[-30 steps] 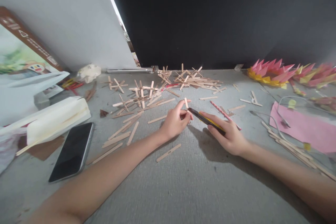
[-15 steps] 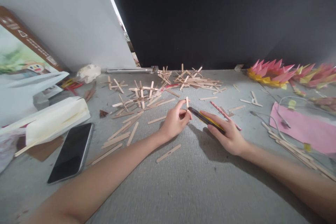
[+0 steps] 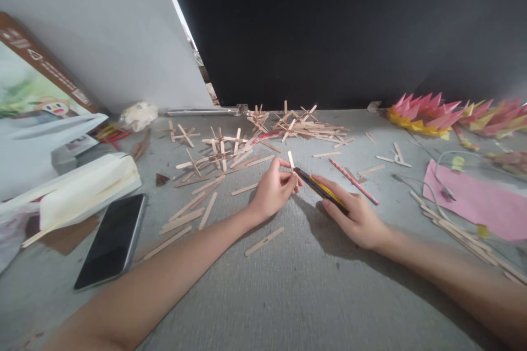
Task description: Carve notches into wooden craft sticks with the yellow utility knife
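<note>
Between thumb and fingers, my left hand (image 3: 274, 188) pinches a wooden craft stick (image 3: 291, 160) that stands nearly upright, tilted a little to the left. My right hand (image 3: 357, 218) is closed around a black and yellow utility knife (image 3: 325, 192). The knife's tip end meets the craft stick near my left fingertips; the blade itself is too small to make out. On the table below my left wrist lies a loose craft stick with a slit in its middle (image 3: 264, 241). A red-and-white pencil (image 3: 353, 181) rests beyond my right hand.
Crossed craft sticks (image 3: 222, 148) and a pile of sticks (image 3: 317, 129) spread across the back. A phone (image 3: 111, 241) lies at left beside a white paper packet (image 3: 93, 189). Pink paper (image 3: 473, 203), a cable (image 3: 442, 181) and pink-yellow folded paper flowers (image 3: 426, 115) are at right.
The craft stick in my left hand has tipped slightly left. My right hand and the utility knife have shifted a little to the left.
</note>
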`<control>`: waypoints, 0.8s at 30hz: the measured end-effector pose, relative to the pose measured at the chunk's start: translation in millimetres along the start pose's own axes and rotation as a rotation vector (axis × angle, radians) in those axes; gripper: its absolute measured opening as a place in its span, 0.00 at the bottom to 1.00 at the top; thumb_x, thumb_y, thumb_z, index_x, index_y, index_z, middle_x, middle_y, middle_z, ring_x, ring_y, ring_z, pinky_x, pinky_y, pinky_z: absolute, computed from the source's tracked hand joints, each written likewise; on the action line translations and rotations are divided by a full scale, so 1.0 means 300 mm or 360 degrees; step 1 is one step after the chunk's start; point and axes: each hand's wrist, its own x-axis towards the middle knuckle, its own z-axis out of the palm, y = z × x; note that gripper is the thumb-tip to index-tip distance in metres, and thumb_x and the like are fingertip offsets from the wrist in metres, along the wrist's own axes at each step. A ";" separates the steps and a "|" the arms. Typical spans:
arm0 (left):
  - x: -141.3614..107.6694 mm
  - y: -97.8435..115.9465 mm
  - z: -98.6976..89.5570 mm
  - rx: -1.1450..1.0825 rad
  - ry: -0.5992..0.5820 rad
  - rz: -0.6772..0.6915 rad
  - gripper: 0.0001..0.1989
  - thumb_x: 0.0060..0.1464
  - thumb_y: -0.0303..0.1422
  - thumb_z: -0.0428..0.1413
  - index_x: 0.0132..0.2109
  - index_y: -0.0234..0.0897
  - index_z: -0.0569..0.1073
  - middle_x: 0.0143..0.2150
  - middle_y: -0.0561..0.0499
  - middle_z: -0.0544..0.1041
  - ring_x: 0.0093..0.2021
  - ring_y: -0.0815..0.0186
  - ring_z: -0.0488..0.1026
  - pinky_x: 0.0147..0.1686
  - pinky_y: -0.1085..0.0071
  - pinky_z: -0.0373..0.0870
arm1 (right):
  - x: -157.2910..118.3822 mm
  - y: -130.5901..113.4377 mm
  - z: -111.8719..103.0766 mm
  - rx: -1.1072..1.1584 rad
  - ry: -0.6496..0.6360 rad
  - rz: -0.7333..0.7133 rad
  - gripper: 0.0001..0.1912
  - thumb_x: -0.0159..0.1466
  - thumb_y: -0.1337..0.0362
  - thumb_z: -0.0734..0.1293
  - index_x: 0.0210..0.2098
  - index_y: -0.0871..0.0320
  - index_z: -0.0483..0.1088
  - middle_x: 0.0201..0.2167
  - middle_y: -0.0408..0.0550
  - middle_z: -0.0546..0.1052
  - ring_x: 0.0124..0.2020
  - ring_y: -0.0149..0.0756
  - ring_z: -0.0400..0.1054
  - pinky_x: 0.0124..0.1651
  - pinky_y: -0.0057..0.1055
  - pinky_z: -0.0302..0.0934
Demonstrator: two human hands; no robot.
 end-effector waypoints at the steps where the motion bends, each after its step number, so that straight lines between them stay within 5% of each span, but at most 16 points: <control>1: 0.000 0.002 0.000 0.0020 -0.0004 0.0003 0.17 0.68 0.45 0.57 0.48 0.43 0.58 0.33 0.52 0.81 0.29 0.68 0.76 0.33 0.72 0.72 | 0.001 -0.001 -0.002 0.0000 0.0013 0.0007 0.28 0.78 0.59 0.58 0.76 0.53 0.58 0.68 0.53 0.74 0.63 0.43 0.75 0.62 0.37 0.72; 6: -0.003 0.003 -0.007 0.0207 0.0023 0.0041 0.15 0.69 0.46 0.56 0.50 0.41 0.65 0.34 0.51 0.81 0.31 0.67 0.76 0.34 0.71 0.71 | 0.007 0.005 -0.017 0.0037 0.0095 -0.0001 0.27 0.77 0.58 0.59 0.74 0.50 0.63 0.66 0.50 0.76 0.63 0.47 0.75 0.62 0.41 0.72; 10: -0.006 0.001 -0.009 0.0269 0.0091 0.0040 0.15 0.68 0.47 0.57 0.49 0.40 0.68 0.35 0.50 0.82 0.31 0.66 0.77 0.35 0.70 0.72 | 0.008 0.005 -0.018 0.0035 0.0154 0.0034 0.27 0.76 0.58 0.61 0.73 0.49 0.65 0.54 0.48 0.84 0.58 0.49 0.78 0.61 0.45 0.74; 16: 0.001 0.019 -0.003 0.0044 0.0082 -0.0078 0.19 0.65 0.50 0.59 0.44 0.39 0.64 0.35 0.47 0.84 0.32 0.64 0.81 0.38 0.67 0.76 | 0.006 -0.014 -0.003 0.0030 0.0114 0.0035 0.27 0.78 0.58 0.59 0.74 0.51 0.61 0.66 0.50 0.76 0.62 0.46 0.76 0.63 0.41 0.72; 24: 0.000 0.006 -0.007 0.0156 0.0082 -0.0020 0.15 0.67 0.45 0.58 0.48 0.39 0.67 0.36 0.48 0.84 0.33 0.64 0.82 0.38 0.68 0.77 | 0.004 -0.014 -0.006 -0.0039 0.0101 0.0057 0.26 0.78 0.57 0.58 0.74 0.51 0.62 0.63 0.50 0.79 0.56 0.44 0.79 0.58 0.37 0.74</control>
